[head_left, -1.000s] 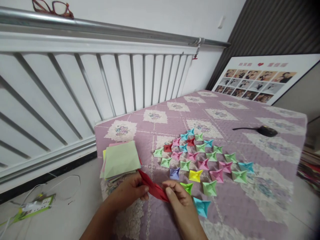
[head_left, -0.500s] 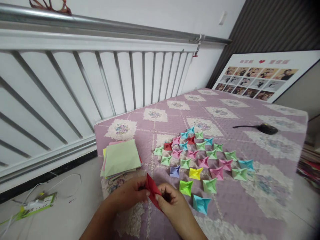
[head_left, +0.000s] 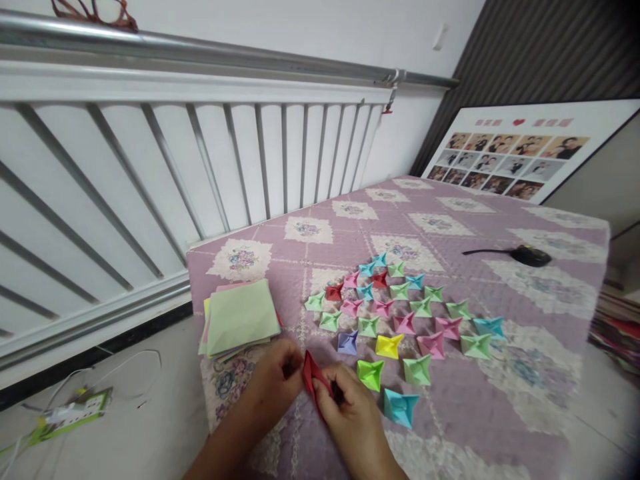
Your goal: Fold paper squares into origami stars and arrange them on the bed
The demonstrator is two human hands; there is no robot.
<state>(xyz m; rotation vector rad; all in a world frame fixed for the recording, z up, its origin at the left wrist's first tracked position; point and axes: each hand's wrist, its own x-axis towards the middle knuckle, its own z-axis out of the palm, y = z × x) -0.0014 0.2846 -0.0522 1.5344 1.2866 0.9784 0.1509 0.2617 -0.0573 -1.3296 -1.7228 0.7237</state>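
Head view: red paper (head_left: 311, 377) pinched between left hand (head_left: 274, 381) and right hand (head_left: 350, 415); likely light, thin, creasable; best gripped at folded edges.

We see the folded paper (head_left: 313, 381) pinched between left hand (head_left: 273, 380) and right hand (head_left: 350, 413) at the table's (head_left: 525, 300) near edge. Paper stack (head_left: 240, 319) lies at 11 o'clock; folded pieces (head_left: 400, 313) spread at 1 o'clock; a corded object (head_left: 530, 255) beyond at 2 o'clock.

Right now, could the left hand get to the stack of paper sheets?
Probably yes: the left hand sits just below the stack of paper sheets with nothing between them, though it is pinching the red paper.
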